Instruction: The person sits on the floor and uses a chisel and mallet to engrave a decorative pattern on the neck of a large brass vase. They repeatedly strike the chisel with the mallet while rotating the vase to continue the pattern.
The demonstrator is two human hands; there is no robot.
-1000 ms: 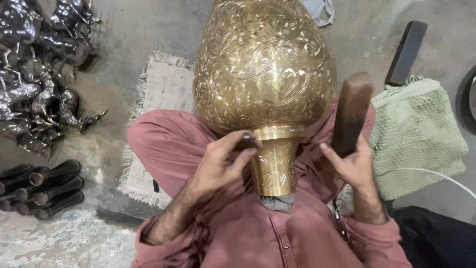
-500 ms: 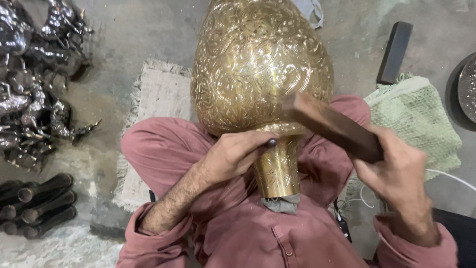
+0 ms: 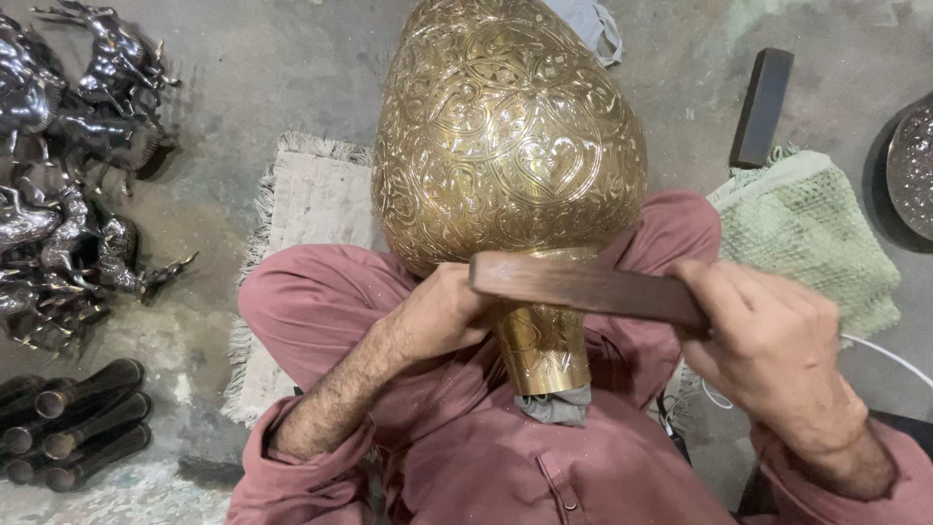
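Brass vase: a large engraved brass vase (image 3: 510, 136) lies across the person's lap, body pointing far, neck (image 3: 542, 345) pointing near; it has barely shifted over the last second.
Wooden block: a second ago the dark wooden block (image 3: 588, 287) stood upright at the right of the vase; half a second ago it was swinging in; now it lies almost level across the top of the neck, its left end at the left hand.
Meaning: judged from that swing, the block is coming down as a mallet onto whatever the left hand holds at the neck.
Right hand: the right hand (image 3: 768, 345) is wrapped tight round the block's right end.
Left hand: the left hand (image 3: 437, 316) is curled shut against the neck; a second ago a small dark tool tip showed in it, now the block covers that spot, so what it holds cannot be told.
Hidden: the contact point under the block; the vase's far end and mouth, a grey rag (image 3: 554, 406) at the mouth.
Cut off: dark metal figures (image 3: 68, 165) far left, dark tubes (image 3: 73, 423) near left, a metal dish (image 3: 909, 165) at the right edge.
Around: fringed mat (image 3: 311, 204), green cloth (image 3: 807, 248), a second dark bar (image 3: 761, 107) on the floor.
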